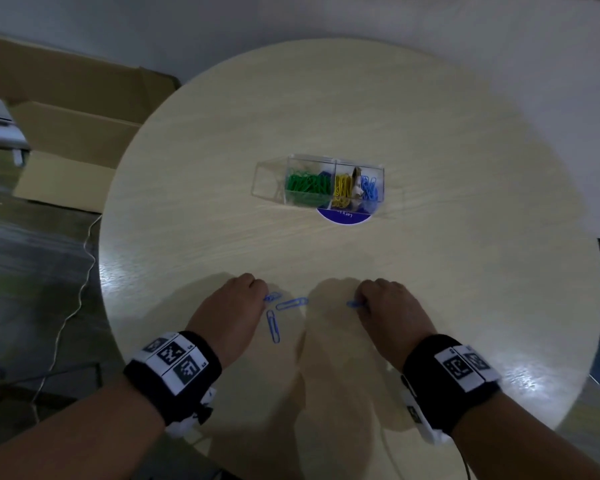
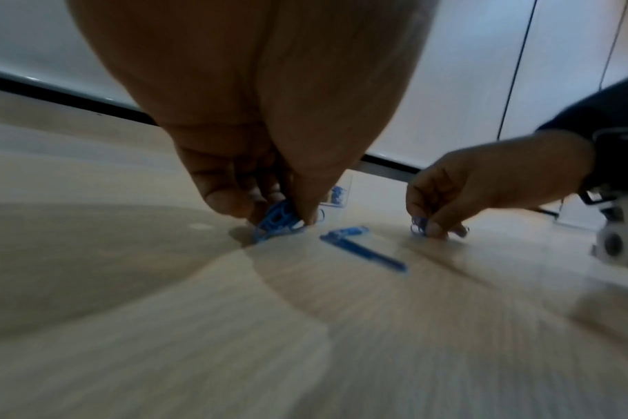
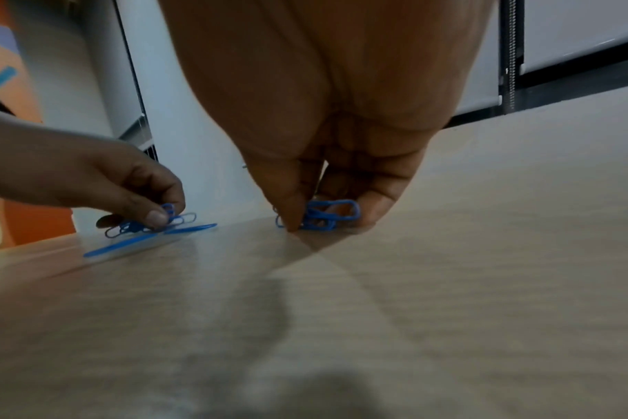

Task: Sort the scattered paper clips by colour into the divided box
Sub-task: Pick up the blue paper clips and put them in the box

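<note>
On the round wooden table (image 1: 222, 168) my left hand (image 1: 253, 292) pinches a small bunch of blue paper clips (image 2: 277, 222) against the surface. My right hand (image 1: 364, 299) pinches another bunch of blue clips (image 3: 327, 215) a little to the right. Two loose blue clips lie between the hands: one (image 1: 291, 303) flat and slanted, one (image 1: 273, 326) nearer me. The clear divided box (image 1: 321, 183) stands further back at the table's middle, holding green clips (image 1: 307, 184), yellow clips (image 1: 343, 188) and blue clips (image 1: 370, 188) in separate compartments.
A round purple-and-white label or lid (image 1: 343, 216) lies under the box's near edge. Cardboard boxes (image 1: 70, 126) stand on the floor to the left, beyond the table edge. A white cable (image 1: 80, 289) trails on the floor at left.
</note>
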Action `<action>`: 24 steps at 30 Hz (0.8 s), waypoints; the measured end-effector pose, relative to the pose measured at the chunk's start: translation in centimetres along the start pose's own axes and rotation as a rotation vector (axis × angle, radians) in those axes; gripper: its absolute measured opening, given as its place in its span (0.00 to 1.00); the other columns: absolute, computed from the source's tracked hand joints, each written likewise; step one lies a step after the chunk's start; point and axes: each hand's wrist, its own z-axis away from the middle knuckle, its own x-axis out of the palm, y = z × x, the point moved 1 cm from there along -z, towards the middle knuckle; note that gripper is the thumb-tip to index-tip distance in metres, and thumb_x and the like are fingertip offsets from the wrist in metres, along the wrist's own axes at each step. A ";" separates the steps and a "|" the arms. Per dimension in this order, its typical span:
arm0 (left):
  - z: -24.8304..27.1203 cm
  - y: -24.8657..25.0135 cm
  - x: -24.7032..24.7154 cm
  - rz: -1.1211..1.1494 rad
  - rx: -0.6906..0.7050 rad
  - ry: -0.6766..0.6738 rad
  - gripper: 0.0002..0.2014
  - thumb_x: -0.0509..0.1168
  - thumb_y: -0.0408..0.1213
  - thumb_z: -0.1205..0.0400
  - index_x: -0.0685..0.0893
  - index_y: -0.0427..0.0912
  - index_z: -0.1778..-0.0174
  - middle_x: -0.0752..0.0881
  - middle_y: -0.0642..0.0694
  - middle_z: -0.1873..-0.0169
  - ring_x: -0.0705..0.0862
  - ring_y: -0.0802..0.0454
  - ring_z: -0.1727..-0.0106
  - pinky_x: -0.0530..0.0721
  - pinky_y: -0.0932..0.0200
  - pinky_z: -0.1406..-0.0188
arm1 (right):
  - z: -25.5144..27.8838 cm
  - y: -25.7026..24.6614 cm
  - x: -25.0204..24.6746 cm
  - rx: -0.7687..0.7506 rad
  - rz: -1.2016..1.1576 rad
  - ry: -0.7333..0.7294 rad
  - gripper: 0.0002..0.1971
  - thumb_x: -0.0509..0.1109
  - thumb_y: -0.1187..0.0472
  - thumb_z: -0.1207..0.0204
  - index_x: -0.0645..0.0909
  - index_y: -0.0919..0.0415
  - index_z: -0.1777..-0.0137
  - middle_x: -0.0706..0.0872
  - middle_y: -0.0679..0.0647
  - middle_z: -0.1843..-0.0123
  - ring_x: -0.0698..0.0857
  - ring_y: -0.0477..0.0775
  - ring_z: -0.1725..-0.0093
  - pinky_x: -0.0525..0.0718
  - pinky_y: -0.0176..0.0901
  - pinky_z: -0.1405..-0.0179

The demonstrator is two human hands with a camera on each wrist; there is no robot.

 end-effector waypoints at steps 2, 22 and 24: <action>-0.9 0.5 -1.2 0.103 -0.056 0.026 0.04 0.63 0.39 0.16 0.80 0.43 0.54 0.79 0.45 0.57 0.80 0.42 0.56 0.77 0.49 0.59 | 0.2 0.4 -0.4 0.019 -0.079 0.022 0.03 0.69 0.57 0.24 0.79 0.55 0.57 0.84 0.54 0.60 0.82 0.61 0.58 0.75 0.47 0.61; -20.2 10.8 -6.8 0.442 -0.172 0.218 0.18 0.62 0.44 0.16 0.82 0.37 0.36 0.85 0.38 0.42 0.84 0.40 0.44 0.81 0.50 0.42 | -5.8 5.0 -9.1 0.371 -0.703 0.395 0.05 0.76 0.60 0.29 0.83 0.53 0.56 0.89 0.50 0.65 0.88 0.51 0.70 0.89 0.52 0.68; -18.6 9.6 -7.5 0.464 -0.152 0.319 0.16 0.62 0.42 0.15 0.81 0.42 0.33 0.84 0.41 0.41 0.83 0.45 0.44 0.80 0.50 0.40 | -7.2 4.7 -9.4 0.357 -0.645 0.390 0.06 0.76 0.57 0.30 0.82 0.51 0.56 0.89 0.48 0.66 0.87 0.49 0.69 0.88 0.48 0.68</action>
